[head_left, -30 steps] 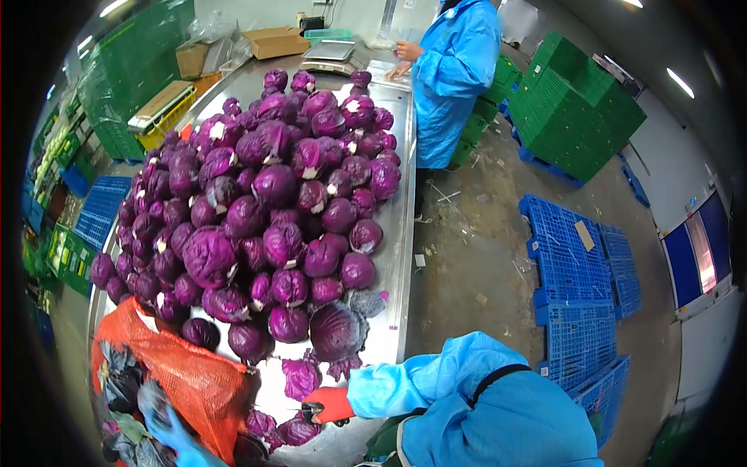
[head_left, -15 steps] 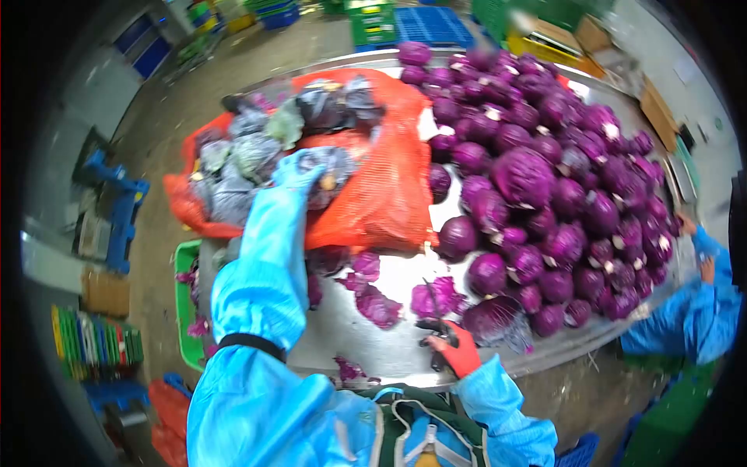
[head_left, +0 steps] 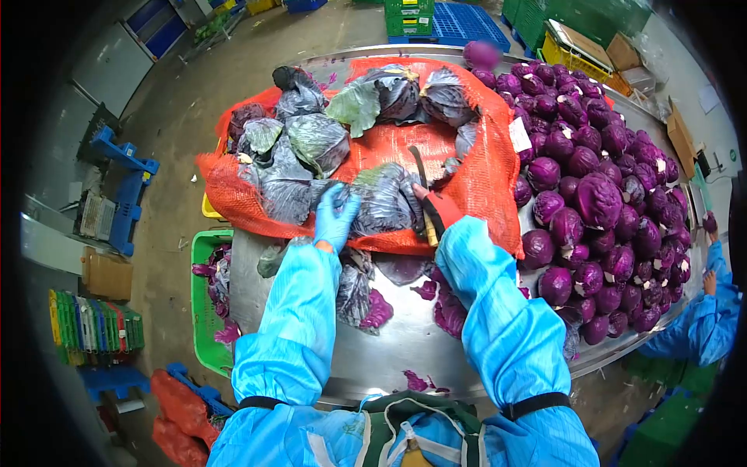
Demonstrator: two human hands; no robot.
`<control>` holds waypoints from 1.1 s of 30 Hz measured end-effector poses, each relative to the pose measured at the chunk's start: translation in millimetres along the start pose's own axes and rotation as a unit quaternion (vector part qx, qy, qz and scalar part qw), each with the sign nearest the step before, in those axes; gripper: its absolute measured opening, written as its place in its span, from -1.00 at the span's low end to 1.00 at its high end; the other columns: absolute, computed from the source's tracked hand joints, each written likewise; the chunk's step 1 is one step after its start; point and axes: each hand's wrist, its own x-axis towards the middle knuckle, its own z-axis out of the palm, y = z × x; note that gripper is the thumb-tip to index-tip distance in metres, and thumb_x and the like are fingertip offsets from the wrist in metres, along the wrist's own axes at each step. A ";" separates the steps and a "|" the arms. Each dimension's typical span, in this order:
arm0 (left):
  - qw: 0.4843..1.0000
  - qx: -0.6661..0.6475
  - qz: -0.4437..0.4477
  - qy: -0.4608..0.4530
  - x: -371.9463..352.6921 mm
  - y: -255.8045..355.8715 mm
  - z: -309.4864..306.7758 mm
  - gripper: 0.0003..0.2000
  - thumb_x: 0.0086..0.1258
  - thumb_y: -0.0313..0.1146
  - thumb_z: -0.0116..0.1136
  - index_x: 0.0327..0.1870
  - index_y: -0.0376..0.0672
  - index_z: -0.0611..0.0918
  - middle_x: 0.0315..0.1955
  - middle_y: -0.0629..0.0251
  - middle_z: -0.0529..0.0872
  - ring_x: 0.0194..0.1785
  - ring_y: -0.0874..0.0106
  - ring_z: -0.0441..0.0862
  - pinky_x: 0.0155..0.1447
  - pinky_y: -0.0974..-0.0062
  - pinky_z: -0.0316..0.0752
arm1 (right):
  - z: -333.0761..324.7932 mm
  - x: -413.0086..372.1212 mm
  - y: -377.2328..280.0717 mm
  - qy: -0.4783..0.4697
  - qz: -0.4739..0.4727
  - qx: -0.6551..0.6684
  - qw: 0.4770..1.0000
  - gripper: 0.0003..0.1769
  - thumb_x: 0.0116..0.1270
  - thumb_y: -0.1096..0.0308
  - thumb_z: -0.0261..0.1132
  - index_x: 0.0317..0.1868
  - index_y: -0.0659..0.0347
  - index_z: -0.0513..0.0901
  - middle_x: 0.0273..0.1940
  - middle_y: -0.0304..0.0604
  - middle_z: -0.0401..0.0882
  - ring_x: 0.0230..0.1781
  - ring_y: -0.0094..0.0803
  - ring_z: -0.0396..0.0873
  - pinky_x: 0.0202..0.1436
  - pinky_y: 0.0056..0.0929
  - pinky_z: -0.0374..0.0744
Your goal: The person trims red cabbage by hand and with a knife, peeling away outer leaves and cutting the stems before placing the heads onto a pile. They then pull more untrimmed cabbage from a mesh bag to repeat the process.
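Note:
My left hand (head_left: 336, 216), in a light blue glove, has its fingers bent against the left side of a red cabbage (head_left: 380, 201) with dull outer leaves. At the cabbage's right side is my right hand (head_left: 440, 207), in a red and black glove, closed on a knife (head_left: 430, 230). The knife's dark curved blade points away from me and its pale handle shows below the fingers. The cabbage lies at the near edge of an open orange mesh bag (head_left: 498, 167). Several more untrimmed cabbages (head_left: 319, 144) sit in the bag.
A large pile of shiny trimmed purple cabbages (head_left: 599, 201) covers the right of the metal table (head_left: 354, 381). Loose leaves (head_left: 377, 310) lie before the bag. A green crate (head_left: 204, 327) with leaves stands left. A co-worker's blue sleeve (head_left: 692, 331) is at the far right.
My right hand has come up from the table's near edge to the cabbage in the bag. My left hand is still at a cabbage, now nearer me. The view has shifted left.

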 end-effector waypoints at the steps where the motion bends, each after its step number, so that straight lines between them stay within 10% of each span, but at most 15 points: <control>1: 0.991 0.010 -0.067 -0.112 21.3 -31.6 -2.6 -0.32 0.29 0.04 0.21 0.30 -0.25 0.36 0.10 0.06 0.55 0.08 0.31 0.52 0.21 0.40 0.37 | 2.3 4.0 6.7 0.012 0.015 -0.040 0.999 -0.41 0.17 -0.21 0.30 -0.30 0.26 0.55 -0.58 -0.08 0.51 -0.73 -0.32 0.48 -0.69 -0.37 0.43; 2: 0.983 -0.046 -0.129 -0.122 24.5 -23.7 -0.6 -0.32 0.34 0.08 0.11 0.33 -0.24 0.33 0.24 0.16 0.44 0.33 0.35 0.32 0.40 0.44 0.14 | 12.1 -10.6 -2.5 0.015 0.030 -0.061 0.998 -0.40 0.15 -0.25 0.29 -0.38 0.23 0.54 -0.59 -0.08 0.51 -0.73 -0.32 0.47 -0.68 -0.39 0.41; 7: 0.954 -0.255 -0.125 -0.099 20.0 -14.3 7.2 -0.47 0.40 -0.01 0.06 0.25 -0.21 0.43 0.22 0.26 0.46 0.31 0.41 0.33 0.41 0.42 0.11 | 14.5 -7.1 8.2 0.020 -0.032 -0.067 0.997 -0.45 0.21 -0.16 0.30 -0.22 0.25 0.58 -0.52 -0.24 0.50 -0.71 -0.45 0.42 -0.64 -0.45 0.40; 13: 0.880 -0.471 -0.042 -0.049 -79.3 33.8 -64.8 -0.54 0.46 0.06 -0.13 0.09 -0.17 0.47 0.17 0.25 0.48 0.23 0.33 0.41 0.36 0.24 0.23 | 17.0 -98.8 -4.0 -0.169 -0.156 -0.070 0.971 -0.23 0.20 0.05 0.37 0.31 0.31 0.35 0.10 -0.14 0.47 0.15 -0.46 0.35 0.27 -0.43 0.29; 16: 0.898 -0.430 -0.091 0.017 -133.7 48.1 -80.7 -0.56 0.44 -0.02 -0.04 0.17 -0.13 0.43 0.12 0.27 0.50 0.22 0.36 0.40 0.37 0.35 0.21 | 19.9 -132.5 16.5 -0.215 -0.141 -0.095 0.962 -0.33 0.23 0.14 0.37 0.27 0.28 0.40 0.08 -0.20 0.48 0.11 -0.50 0.37 0.23 -0.48 0.31; 19: 0.990 -0.076 -0.099 -0.073 -194.7 -14.0 -87.8 -0.44 0.19 -0.33 0.33 0.21 -0.17 0.38 0.13 0.28 0.43 0.24 0.39 0.34 0.37 0.43 0.15 | 20.1 -157.3 85.6 -0.170 -0.044 -0.154 0.972 -0.50 0.22 0.30 0.37 0.15 0.24 0.50 -0.06 -0.31 0.55 -0.04 -0.61 0.44 0.10 -0.56 0.40; 24: 0.983 -0.133 -0.114 -0.049 -253.0 -18.1 -101.2 -0.23 0.08 -0.23 0.43 0.31 -0.21 0.27 0.21 0.18 0.36 0.27 0.33 0.31 0.40 0.37 0.15 | 21.6 -192.0 131.1 -0.031 0.046 -0.084 0.995 -0.59 0.22 0.28 0.36 0.06 0.17 0.50 -0.19 -0.25 0.54 -0.16 -0.51 0.48 -0.11 -0.47 0.49; 29: 0.963 -0.201 -0.178 -0.037 -253.2 -7.0 -97.7 -0.16 0.08 -0.22 0.44 0.38 -0.16 0.20 0.25 0.12 0.32 0.30 0.30 0.29 0.40 0.34 0.17 | 21.9 -220.5 129.5 -0.010 -0.232 -0.346 0.909 -0.64 0.18 0.39 0.29 0.01 0.20 0.48 -0.17 0.01 0.50 -0.16 -0.16 0.55 -0.14 -0.32 0.50; 33: 0.986 -0.072 -0.140 -0.059 -250.0 5.5 -80.6 -0.10 0.01 -0.21 0.49 0.39 -0.14 0.18 0.26 0.05 0.29 0.33 0.23 0.23 0.43 0.28 0.11 | 33.9 -246.9 132.2 -0.003 -0.207 -0.398 0.894 -0.65 0.23 0.31 0.24 0.02 0.17 0.45 -0.25 0.06 0.52 -0.30 -0.05 0.55 -0.24 -0.18 0.48</control>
